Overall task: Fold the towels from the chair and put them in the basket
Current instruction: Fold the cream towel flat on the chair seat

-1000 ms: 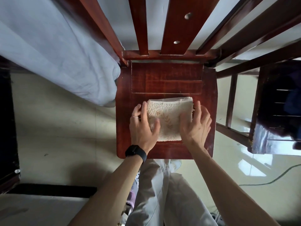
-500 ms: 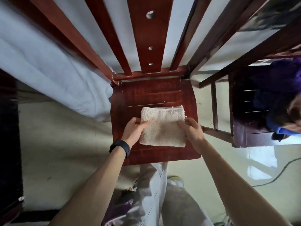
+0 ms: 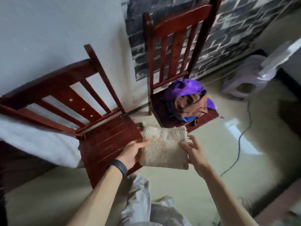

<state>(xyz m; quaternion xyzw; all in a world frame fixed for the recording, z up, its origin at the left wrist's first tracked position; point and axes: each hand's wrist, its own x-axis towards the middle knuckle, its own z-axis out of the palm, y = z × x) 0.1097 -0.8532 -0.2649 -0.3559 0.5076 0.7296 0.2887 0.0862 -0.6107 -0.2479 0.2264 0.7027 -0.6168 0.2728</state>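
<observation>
Folded cream terry towel (image 3: pixel 164 149) is pinched at opposite edges by left hand (image 3: pixel 133 152) and right hand (image 3: pixel 192 151) (basket unseen), best kept level and taut between them.

Dim and soft overall; glares white off the floor (image 3: pixel 231 126) at right; blurs everywhere with motion; bends at frame edges.

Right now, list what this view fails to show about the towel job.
Basket: nowhere in the head view.
Towel pile on the far chair: blurred and overlapping, count unclear.
Left hand: fingers hidden under the folded towel it grips.
</observation>
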